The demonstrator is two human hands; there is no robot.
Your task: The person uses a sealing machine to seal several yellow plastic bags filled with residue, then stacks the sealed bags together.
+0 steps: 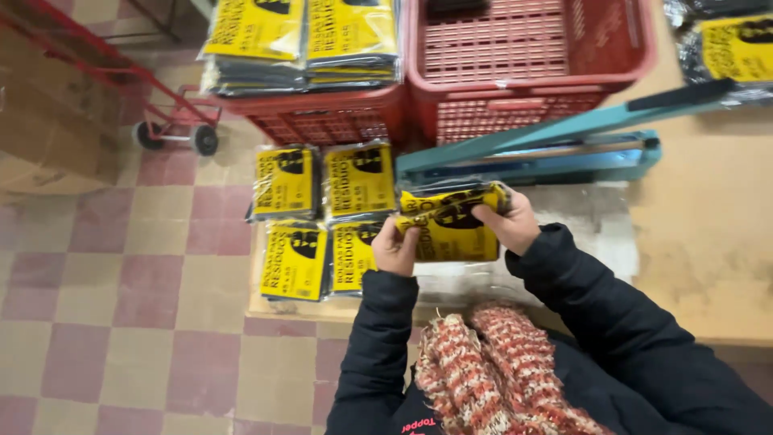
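Red and white knitted scarf [491,370] close below both hands, over dark sleeves. Left hand [394,248] pinching the lower left corner of a yellow packet [451,229], fingers curled tight. Right hand [509,221] pinching the packet's upper right edge. Packet held up between the two hands, just above the desk [708,242]. Four more yellow packets [322,217] flat on the desk, just left of the left hand. Blue sealing machine [539,157] right behind the hands, arm lifted. Red baskets [515,72] farther back, one with stacked packets. Red hand cart [173,121] far left, on the checked floor [121,306].
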